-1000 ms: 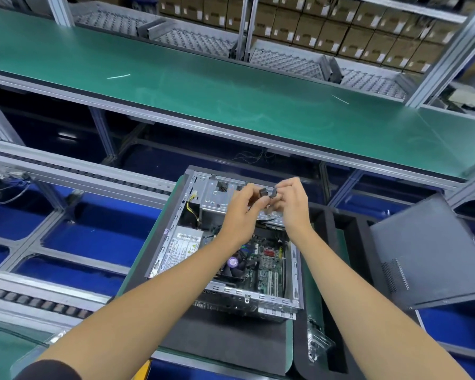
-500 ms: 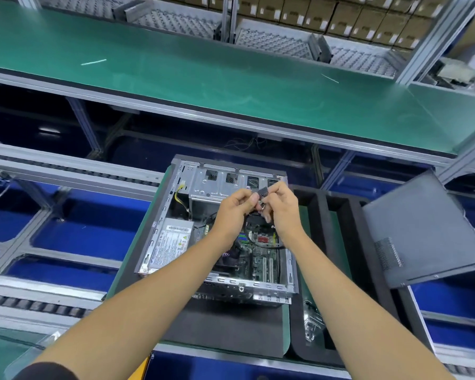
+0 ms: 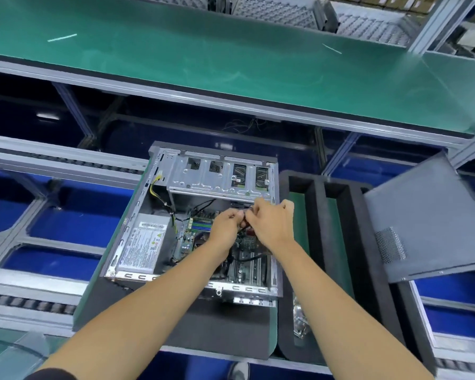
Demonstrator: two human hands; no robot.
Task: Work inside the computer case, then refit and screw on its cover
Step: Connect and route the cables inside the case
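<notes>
Computer case (image 3: pixel 159 171) lies open on its side on a dark foam pad (image 3: pixel 217 330), inside facing up. Cover (image 3: pixel 428 220) is off, propped tilted at the right, well apart from the case, its lower edge hidden behind a black foam tray (image 3: pixel 318 242).

Both hands meet over the motherboard (image 3: pixel 195 229), just below the drive cage (image 3: pixel 214 179). Left hand (image 3: pixel 225 226): fingers curled, tips pressed together at a small dark part; what it is cannot be made out. Right hand (image 3: pixel 269 223): fingers bunched and closed, knuckles up, tips hidden against the left hand; cannot tell what they pinch. A black cable (image 3: pixel 247 258) trails beneath the wrists, its ends out of sight.

Power supply (image 3: pixel 143 242) at left, label blurred. A crinkled clear bag (image 3: pixel 299 319) lies in a tray slot, contents unreadable.
</notes>
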